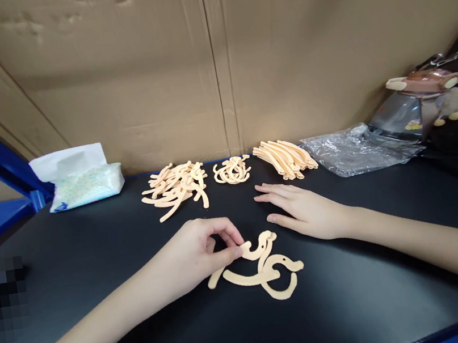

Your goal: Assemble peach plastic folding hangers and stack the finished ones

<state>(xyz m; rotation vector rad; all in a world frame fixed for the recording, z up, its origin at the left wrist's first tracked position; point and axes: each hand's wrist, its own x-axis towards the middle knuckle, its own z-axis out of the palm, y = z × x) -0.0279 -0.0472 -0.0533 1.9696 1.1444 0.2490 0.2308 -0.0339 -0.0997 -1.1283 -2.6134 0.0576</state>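
Note:
My left hand (212, 248) pinches the end of a small curved cream piece (253, 253) between thumb and fingertips. Beside it on the black tabletop lie several flat cream pieces: a long curved strip (245, 277), an S-shaped piece with a small dark hole (283, 259), and a C-shaped piece (282, 292). Part of another strip (215, 277) shows below the left hand. My right hand (299, 210) rests palm down with fingers apart, holding nothing, between these pieces and a stack of long cream strips (286, 157).
At the back are a loose heap of cream pieces (177, 184) and a smaller pile of curved ones (232, 170). A tissue pack (84, 184) stands back left. Clear plastic wrap (342, 152) and a tinted bottle (403, 114) are at the right. A cardboard wall (133, 82) closes the back.

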